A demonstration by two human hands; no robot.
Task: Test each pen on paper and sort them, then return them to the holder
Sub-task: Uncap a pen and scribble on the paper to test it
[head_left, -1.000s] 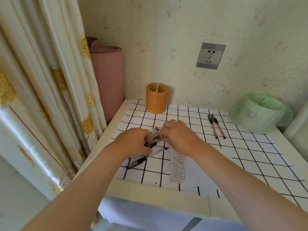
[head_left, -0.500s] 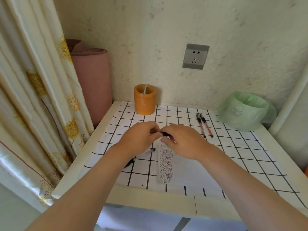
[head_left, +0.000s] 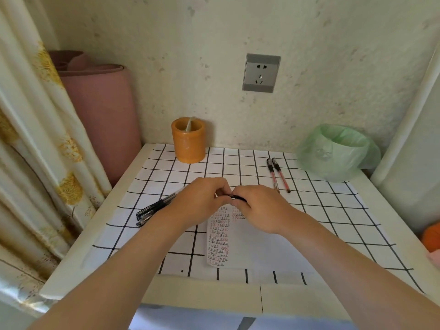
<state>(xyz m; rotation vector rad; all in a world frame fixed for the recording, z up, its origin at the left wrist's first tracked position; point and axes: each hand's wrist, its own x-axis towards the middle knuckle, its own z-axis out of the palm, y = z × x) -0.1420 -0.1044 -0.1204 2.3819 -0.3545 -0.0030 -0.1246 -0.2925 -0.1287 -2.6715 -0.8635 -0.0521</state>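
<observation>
Both hands meet over the table's middle, holding one black pen (head_left: 234,197) between them. My left hand (head_left: 202,201) grips one end of it and my right hand (head_left: 262,208) grips the other, fingers curled. Below them lies a white paper sheet (head_left: 257,248) with rows of red and black test marks. A bundle of black pens (head_left: 154,208) lies on the table left of my left hand. Two red pens (head_left: 277,175) lie side by side at the right. The orange holder (head_left: 188,140) stands at the back with one pen in it.
The table carries a white cloth with a black grid (head_left: 333,210). A small bin lined with a green bag (head_left: 338,151) sits at the back right. A rolled pink mat (head_left: 102,120) and a curtain (head_left: 35,139) stand left. An orange object (head_left: 433,236) shows at the right edge.
The hands lifted one black pen away from the bundle and now hold it between them. The bundle of black pens lies uncovered on the table at the left. The camera shifted.
</observation>
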